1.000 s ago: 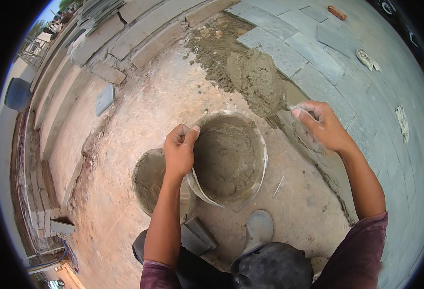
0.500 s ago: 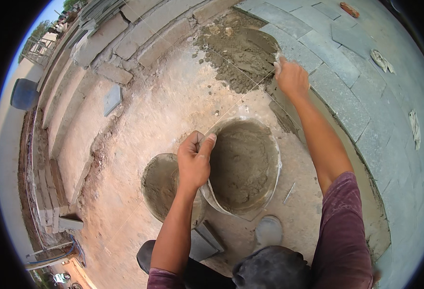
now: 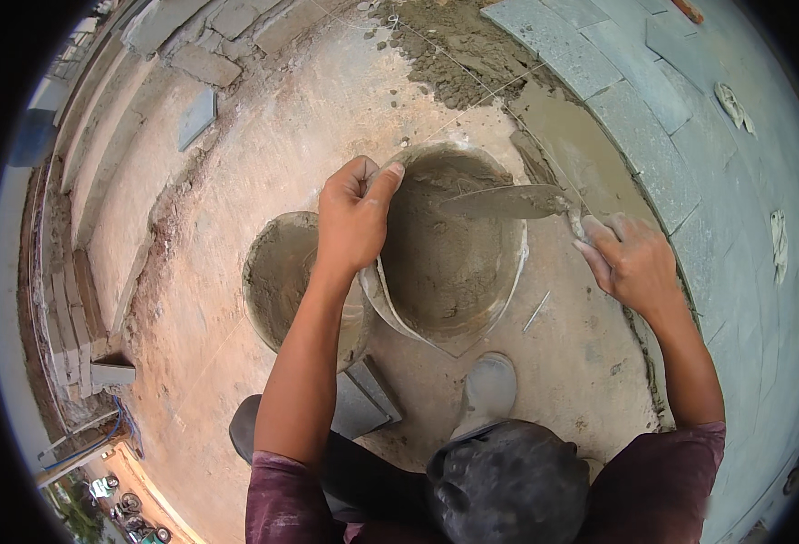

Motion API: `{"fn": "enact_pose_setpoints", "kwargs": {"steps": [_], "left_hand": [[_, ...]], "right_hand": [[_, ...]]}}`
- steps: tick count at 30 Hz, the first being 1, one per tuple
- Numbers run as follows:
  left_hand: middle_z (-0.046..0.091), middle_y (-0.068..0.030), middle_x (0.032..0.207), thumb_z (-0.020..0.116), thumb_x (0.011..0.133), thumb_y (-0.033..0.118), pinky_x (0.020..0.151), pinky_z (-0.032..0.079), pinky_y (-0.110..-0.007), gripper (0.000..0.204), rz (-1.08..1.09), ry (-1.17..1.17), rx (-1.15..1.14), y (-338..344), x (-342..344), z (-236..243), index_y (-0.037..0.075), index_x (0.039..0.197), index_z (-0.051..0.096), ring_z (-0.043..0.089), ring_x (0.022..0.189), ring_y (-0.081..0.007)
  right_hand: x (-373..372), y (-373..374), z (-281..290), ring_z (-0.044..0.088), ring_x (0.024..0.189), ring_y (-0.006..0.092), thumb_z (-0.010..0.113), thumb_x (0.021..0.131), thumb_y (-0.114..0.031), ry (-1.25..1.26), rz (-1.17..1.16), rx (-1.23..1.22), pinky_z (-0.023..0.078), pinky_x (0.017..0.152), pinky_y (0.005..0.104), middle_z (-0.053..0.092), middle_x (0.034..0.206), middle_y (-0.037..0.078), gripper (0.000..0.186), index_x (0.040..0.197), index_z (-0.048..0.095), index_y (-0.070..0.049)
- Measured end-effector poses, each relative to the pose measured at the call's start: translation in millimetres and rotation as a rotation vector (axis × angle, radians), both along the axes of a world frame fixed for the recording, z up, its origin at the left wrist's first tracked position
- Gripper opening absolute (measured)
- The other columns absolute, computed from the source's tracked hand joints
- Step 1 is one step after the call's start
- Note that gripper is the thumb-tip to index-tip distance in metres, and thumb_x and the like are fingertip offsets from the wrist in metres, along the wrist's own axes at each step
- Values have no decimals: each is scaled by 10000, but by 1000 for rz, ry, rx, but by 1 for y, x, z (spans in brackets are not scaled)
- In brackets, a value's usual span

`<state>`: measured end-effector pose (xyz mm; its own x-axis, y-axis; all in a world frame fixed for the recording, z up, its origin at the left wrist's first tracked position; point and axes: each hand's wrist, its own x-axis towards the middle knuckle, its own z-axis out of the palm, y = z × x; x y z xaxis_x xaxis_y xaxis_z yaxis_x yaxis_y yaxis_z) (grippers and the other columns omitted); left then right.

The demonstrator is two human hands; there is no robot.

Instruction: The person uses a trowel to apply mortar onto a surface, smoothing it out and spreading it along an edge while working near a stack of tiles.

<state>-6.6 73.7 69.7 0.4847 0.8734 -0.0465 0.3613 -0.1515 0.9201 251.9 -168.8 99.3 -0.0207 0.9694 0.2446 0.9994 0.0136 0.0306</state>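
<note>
My left hand (image 3: 354, 218) is closed on the upper-left rim of a pale bucket (image 3: 445, 267) whose inside is coated with grey mortar. My right hand (image 3: 626, 258), at the right of it, grips the handle of a trowel, and the mortar-smeared blade (image 3: 499, 201) lies across the bucket's mouth. A second mortar-coated tub (image 3: 272, 281) stands at the left, partly behind my left forearm. Beyond the bucket, lumpy wet mortar (image 3: 458, 59) meets a smoother mortar strip (image 3: 581, 136), with thin strings crossing over them.
Grey stone tiles (image 3: 640, 145) cover the right side, with pale gloves (image 3: 730, 107) on them. Stone steps (image 3: 100, 172) rise at the left. A loose tile (image 3: 195, 118) lies near them, more tiles (image 3: 359, 408) beside my boot (image 3: 488, 385). A thin rod (image 3: 535, 311) lies near the bucket.
The trowel's mortar load is gone from its blade. My right hand went out to the mortar bed and has come back down, bringing the trowel over the bucket. My left hand still holds the rim.
</note>
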Motion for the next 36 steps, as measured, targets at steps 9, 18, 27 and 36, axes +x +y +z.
{"fn": "enact_pose_setpoints", "kwargs": {"steps": [9, 18, 27, 36], "left_hand": [[447, -37, 578, 702, 921, 261, 530, 356, -346, 389, -37, 55, 118, -35, 33, 17, -7, 695, 531, 380, 574, -120], [459, -98, 552, 708, 900, 272, 526, 377, -375, 391, -28, 44, 167, -42, 36, 14, -39, 715, 557, 389, 556, -154], [404, 46, 593, 697, 954, 244, 509, 293, -300, 409, -45, 48, 160, -42, 33, 12, 33, 668, 495, 339, 591, -64], [400, 49, 608, 691, 959, 230, 521, 291, -300, 404, -88, 36, 126, -41, 37, 13, 41, 670, 481, 339, 607, -66]], "right_hand": [[-55, -9, -12, 675, 768, 411, 566, 985, -256, 274, -163, -728, 528, 686, 500, 669, 822, 239, 287, 1107, 673, -20], [-78, -13, -47, 642, 828, 485, 577, 990, -225, 887, -149, -661, 510, 791, 532, 655, 810, 299, 294, 974, 642, 62], [-100, -19, -24, 648, 847, 469, 595, 991, -240, 1221, -125, -610, 491, 763, 501, 633, 838, 318, 325, 967, 628, 82], [-77, -24, -9, 632, 801, 317, 594, 1011, -223, 1354, -156, -671, 497, 787, 403, 666, 887, 243, 288, 1071, 653, 52]]}}
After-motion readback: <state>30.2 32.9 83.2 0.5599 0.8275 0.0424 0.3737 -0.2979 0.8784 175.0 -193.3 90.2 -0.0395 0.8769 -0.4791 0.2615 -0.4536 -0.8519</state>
